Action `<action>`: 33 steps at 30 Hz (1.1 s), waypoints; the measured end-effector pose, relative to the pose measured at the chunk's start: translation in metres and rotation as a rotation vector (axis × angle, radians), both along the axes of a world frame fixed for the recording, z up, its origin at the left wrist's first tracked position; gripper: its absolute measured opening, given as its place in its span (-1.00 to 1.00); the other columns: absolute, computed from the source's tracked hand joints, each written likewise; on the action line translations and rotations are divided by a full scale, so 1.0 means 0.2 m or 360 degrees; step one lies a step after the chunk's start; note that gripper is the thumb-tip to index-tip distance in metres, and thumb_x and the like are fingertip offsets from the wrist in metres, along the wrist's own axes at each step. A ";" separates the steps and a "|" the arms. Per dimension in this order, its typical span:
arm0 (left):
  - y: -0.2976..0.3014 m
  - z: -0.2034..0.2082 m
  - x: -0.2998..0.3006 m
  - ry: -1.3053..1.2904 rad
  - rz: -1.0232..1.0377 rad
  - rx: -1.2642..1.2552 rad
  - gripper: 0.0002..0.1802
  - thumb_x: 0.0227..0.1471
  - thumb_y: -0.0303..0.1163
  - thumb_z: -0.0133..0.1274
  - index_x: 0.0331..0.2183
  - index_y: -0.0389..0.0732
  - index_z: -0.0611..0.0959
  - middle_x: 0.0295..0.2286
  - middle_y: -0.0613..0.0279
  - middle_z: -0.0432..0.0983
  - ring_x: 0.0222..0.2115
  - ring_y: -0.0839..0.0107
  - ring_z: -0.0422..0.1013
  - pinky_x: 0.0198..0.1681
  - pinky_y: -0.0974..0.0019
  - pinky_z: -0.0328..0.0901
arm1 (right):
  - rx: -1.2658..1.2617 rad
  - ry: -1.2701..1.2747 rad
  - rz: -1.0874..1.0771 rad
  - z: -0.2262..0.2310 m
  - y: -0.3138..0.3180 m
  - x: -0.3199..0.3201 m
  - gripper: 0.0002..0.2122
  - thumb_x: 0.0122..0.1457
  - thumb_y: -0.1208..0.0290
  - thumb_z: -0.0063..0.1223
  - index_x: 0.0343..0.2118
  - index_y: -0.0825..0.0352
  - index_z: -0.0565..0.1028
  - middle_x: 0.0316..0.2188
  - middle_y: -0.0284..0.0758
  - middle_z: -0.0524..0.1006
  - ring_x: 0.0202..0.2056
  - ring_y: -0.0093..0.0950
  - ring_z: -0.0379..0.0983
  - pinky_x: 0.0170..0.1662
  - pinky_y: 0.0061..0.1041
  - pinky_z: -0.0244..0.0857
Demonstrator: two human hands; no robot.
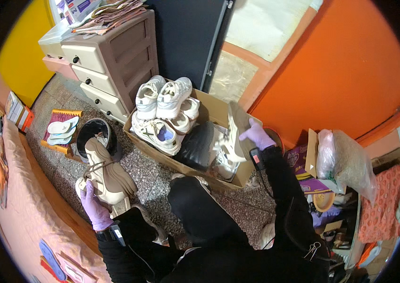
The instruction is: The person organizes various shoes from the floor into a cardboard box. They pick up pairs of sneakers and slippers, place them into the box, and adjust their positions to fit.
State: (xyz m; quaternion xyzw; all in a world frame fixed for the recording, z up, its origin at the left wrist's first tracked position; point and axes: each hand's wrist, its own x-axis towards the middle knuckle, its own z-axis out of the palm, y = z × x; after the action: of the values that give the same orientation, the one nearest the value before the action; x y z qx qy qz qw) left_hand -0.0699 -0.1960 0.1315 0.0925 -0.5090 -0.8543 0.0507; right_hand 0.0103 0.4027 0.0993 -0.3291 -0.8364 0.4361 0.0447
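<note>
My left hand (96, 207), in a purple glove, is closed on the heel or collar end of a cream sneaker (109, 178) with brown laces. The sneaker is tilted so that its thick side and sole edge show. At the right end of the cardboard box (155, 154), my purple-gloved right hand (259, 135) grips another cream sneaker (235, 129) by its taupe sole. That one stands on edge, partly inside the box. Several white sneakers (157, 134) are piled in the box's left half. A black shoe (196, 145) lies in its middle.
A black bin (110, 137) and a small rack with white slippers (60, 130) stand left on the speckled floor. Behind the box is a drawer unit (131, 56). A pink-covered bed (25, 188) runs along the left; bags and boxes (353, 160) crowd the right.
</note>
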 end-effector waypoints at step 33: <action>0.19 0.10 -0.06 -0.0313 0.0107 0.0081 -0.62 0.16 -0.32 0.06 -0.02 -0.26 0.50 -0.12 0.18 0.52 -0.11 0.38 0.43 0.03 0.28 0.28 | 0.1849 -0.0403 0.0281 -0.90 0.01 -0.33 -0.65 0.21 0.50 -0.27 0.06 0.44 0.32 -0.10 -0.03 0.48 0.04 -0.18 0.37 0.23 -0.19 0.08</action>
State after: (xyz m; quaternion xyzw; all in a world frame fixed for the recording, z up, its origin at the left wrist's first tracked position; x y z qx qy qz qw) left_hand -0.0824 -0.1582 0.1523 0.1941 -0.4863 -0.8515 0.0267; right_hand -0.0566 0.4050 -0.0813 -0.2294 -0.9608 -0.1330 0.0808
